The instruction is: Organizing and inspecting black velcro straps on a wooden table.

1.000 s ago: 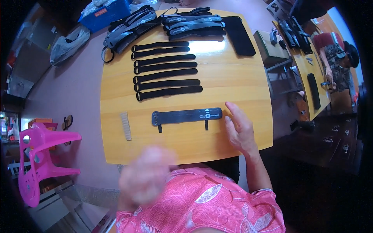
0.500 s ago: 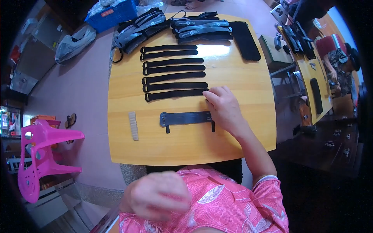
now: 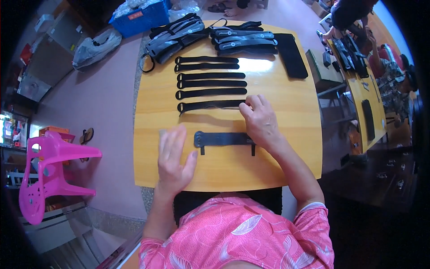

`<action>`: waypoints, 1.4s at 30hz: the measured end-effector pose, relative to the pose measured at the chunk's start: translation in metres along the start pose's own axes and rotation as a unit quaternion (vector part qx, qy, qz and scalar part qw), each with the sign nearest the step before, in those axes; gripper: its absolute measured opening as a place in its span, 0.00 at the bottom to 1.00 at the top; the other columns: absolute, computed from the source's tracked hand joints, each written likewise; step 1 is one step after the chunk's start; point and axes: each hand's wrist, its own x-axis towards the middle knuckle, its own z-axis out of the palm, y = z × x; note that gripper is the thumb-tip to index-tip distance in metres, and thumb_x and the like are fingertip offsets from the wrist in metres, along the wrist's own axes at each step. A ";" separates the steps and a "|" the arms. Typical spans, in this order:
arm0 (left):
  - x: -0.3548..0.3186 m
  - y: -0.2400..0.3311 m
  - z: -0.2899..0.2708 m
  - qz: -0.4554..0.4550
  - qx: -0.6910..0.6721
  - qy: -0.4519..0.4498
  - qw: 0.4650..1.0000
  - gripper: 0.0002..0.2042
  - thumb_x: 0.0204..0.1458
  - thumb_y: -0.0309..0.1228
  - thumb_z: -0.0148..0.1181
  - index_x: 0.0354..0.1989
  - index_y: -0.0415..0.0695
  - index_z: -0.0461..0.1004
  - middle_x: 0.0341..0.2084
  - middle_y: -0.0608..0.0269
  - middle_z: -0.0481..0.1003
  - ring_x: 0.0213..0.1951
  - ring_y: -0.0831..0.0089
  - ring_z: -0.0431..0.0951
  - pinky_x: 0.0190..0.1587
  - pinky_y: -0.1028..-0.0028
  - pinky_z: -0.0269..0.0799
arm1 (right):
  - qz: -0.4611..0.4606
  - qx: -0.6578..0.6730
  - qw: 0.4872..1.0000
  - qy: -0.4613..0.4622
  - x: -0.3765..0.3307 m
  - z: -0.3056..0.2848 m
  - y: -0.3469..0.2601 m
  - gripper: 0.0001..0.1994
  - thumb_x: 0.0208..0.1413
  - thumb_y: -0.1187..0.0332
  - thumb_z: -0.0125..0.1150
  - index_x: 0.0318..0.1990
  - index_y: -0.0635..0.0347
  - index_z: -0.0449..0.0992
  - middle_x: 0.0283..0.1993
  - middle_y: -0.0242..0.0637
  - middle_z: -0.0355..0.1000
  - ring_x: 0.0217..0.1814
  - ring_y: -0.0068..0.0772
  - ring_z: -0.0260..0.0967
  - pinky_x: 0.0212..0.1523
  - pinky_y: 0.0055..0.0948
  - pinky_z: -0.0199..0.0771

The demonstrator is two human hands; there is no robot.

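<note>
Several black hook-and-loop straps [image 3: 211, 92], each with a ring at its left end, lie in a column across the table. My right hand [image 3: 260, 121] pinches the right end of the nearest strap [image 3: 210, 106], which looks partly raised, its edge showing as a thin line. Below it lies a flat dark grey band [image 3: 224, 139] with two small black tabs hanging from its lower edge. My left hand [image 3: 174, 159] hovers left of this band, fingers spread and holding nothing. Behind it a pale ribbed strip [image 3: 163, 132] is mostly hidden.
Bundles of grey and black straps [image 3: 177, 38] [image 3: 244, 41] lie at the table's far side, beside a black flat pad [image 3: 291, 56]. A pink plastic chair [image 3: 58, 166] stands left on the floor. People sit at another table [image 3: 371, 103] on the right.
My left hand has come up from near my body to over the table. My right hand has taken the nearest strap's end and raised it slightly. The view has shifted a little.
</note>
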 end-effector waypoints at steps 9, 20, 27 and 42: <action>0.058 -0.064 0.049 0.098 0.122 -0.122 0.980 0.17 0.39 0.20 0.62 0.41 0.48 0.75 0.41 0.66 0.76 0.50 0.64 0.74 0.60 0.46 0.55 | 0.041 0.057 0.997 -0.019 0.000 -0.041 -0.018 0.05 0.45 0.77 0.54 0.29 0.60 0.66 0.26 0.41 0.64 0.31 0.45 0.68 0.31 0.38 0.69; 0.077 -0.091 0.048 0.157 0.096 -0.132 0.974 0.08 0.44 0.23 0.63 0.34 0.46 0.77 0.38 0.67 0.79 0.48 0.65 0.75 0.57 0.54 0.60 | 0.167 0.123 0.976 0.066 -0.055 -0.095 0.031 0.06 0.51 0.84 0.52 0.34 0.62 0.68 0.26 0.45 0.66 0.28 0.48 0.68 0.28 0.38 0.68; 0.077 -0.067 0.041 0.152 0.054 -0.053 0.985 0.17 0.44 0.29 0.67 0.44 0.38 0.76 0.51 0.50 0.74 0.56 0.55 0.71 0.59 0.56 0.60 | 0.273 0.267 0.922 0.060 -0.096 -0.145 0.022 0.10 0.54 0.86 0.47 0.40 0.67 0.71 0.29 0.39 0.68 0.30 0.29 0.67 0.32 0.24 0.67; -0.010 0.024 -0.001 -0.005 -0.214 -0.303 0.929 0.07 0.50 0.23 0.62 0.38 0.37 0.75 0.31 0.55 0.75 0.34 0.60 0.77 0.42 0.67 0.72 | 0.135 0.376 0.916 -0.035 -0.086 -0.128 -0.030 0.09 0.51 0.84 0.58 0.40 0.68 0.74 0.30 0.46 0.73 0.32 0.43 0.75 0.32 0.31 0.73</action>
